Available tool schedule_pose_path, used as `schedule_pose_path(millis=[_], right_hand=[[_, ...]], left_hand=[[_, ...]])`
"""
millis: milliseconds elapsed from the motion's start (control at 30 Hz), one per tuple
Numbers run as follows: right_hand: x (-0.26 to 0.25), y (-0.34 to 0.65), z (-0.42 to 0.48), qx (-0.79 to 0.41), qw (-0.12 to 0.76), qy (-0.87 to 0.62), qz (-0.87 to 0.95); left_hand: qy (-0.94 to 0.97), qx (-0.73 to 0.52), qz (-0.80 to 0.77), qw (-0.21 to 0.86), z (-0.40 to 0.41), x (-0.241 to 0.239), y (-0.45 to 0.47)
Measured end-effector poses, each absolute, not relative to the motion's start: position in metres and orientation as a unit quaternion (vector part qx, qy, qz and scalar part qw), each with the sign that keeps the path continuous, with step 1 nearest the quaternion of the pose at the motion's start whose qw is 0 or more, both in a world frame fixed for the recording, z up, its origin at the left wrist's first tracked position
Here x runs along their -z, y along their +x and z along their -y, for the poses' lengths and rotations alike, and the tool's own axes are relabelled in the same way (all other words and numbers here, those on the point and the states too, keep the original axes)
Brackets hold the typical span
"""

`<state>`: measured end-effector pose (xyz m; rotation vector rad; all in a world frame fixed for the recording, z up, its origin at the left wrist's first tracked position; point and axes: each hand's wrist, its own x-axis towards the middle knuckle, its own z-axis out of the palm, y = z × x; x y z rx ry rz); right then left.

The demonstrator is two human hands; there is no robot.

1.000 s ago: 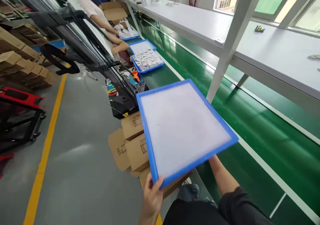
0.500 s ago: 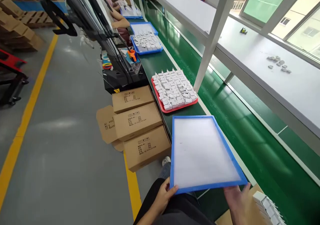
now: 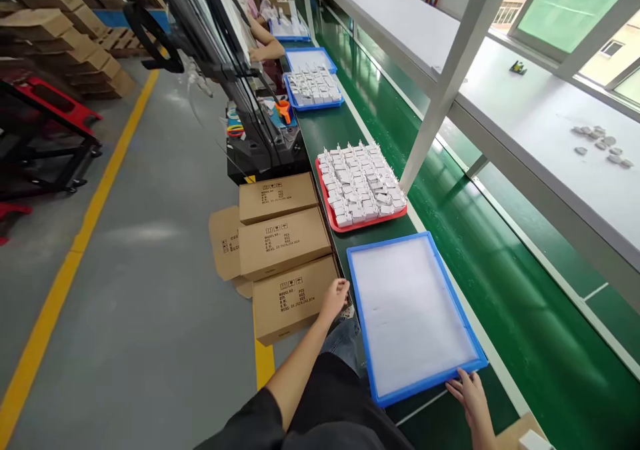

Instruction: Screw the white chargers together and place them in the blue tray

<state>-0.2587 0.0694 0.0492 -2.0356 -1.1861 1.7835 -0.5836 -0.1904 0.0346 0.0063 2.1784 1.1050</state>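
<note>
A blue-rimmed tray with a white bottom (image 3: 415, 317) lies on the green bench, holding nothing. My right hand (image 3: 470, 397) grips its near rim close to the right corner, fingertips on the edge. My left hand (image 3: 335, 300) is off the tray, just left of its side rim and over the nearest cardboard box (image 3: 295, 300). Its fingers are curled together, and nothing shows in them. Beyond the blue tray sits a red tray (image 3: 327, 197) filled with rows of white plastic parts (image 3: 363, 183).
Two more cardboard boxes (image 3: 285, 240) line the bench's left side. Farther along stand a blue tray of white parts (image 3: 315, 87) and a black machine frame (image 3: 245, 83). A person's arm (image 3: 267, 43) shows beyond. A white post (image 3: 450, 83) and shelf (image 3: 545, 117) flank the right.
My left hand has let go of the tray's near left corner and moved forward and up beside it. The tray has turned slightly and rests on the bench; my right hand stays at its near edge.
</note>
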Motion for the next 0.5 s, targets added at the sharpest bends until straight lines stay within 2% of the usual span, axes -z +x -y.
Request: schedule_pose_path(millis=[167, 500], right_hand=[[-0.043, -0.312, -0.058, -0.622, 0.064, -0.658, 0.420], [-0.044, -0.347, -0.075, -0.620, 0.045, -0.644, 0.447]], left_hand=[[-0.012, -0.380, -0.869, 0.317, 0.168, -0.016, -0.650], [-0.022, -0.277, -0.915, 0.292, 0.158, -0.006, -0.664]])
